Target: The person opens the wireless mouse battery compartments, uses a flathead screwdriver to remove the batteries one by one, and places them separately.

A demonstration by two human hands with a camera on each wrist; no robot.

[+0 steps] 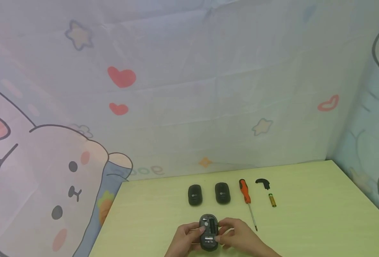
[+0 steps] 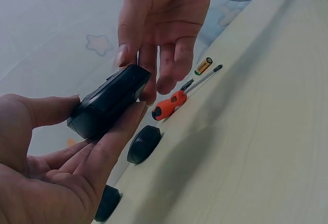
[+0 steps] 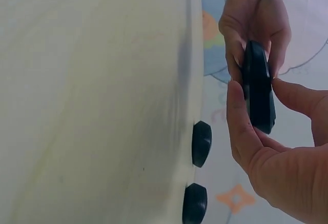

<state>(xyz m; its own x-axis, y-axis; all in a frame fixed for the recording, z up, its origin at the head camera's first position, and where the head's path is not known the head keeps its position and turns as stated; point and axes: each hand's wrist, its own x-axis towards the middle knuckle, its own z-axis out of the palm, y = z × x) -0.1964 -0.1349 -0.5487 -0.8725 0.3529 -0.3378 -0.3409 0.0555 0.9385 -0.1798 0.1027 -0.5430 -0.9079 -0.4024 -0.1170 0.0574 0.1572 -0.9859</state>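
L hand (image 1: 186,238) grips the held mouse (image 1: 209,232) by its L side, thumb on the upturned underside; R hand (image 1: 239,235) pinches the opp. side btwn thumb & fingers. Mouse is over the near part of the table (image 1: 321,207), w/ a dark open slot (image 1: 212,225) & a white label (image 1: 209,238) facing up.

Just beyond: L spare mouse (image 1: 195,195) & R spare mouse (image 1: 223,193), black, side by side, right way up. Screwdriver (image 1: 245,191) lies R of them, orange/black handle pointing away, tip nr R hand; its shaft is btwn that hand & the battery (image 1: 272,200). Battery is farther R, just below a bent black piece (image 1: 264,182), not touching. Behind: printed backdrop (image 1: 224,107) w/ rabbit, hearts, stars.

Only head cam shows slot & label clearly. L wrist cam gets held mouse from its side, some R fingers extended, plus screwdriver & battery. R wrist cam gets mouse edge-on & both spares; screwdriver, battery & bent piece out of frame.
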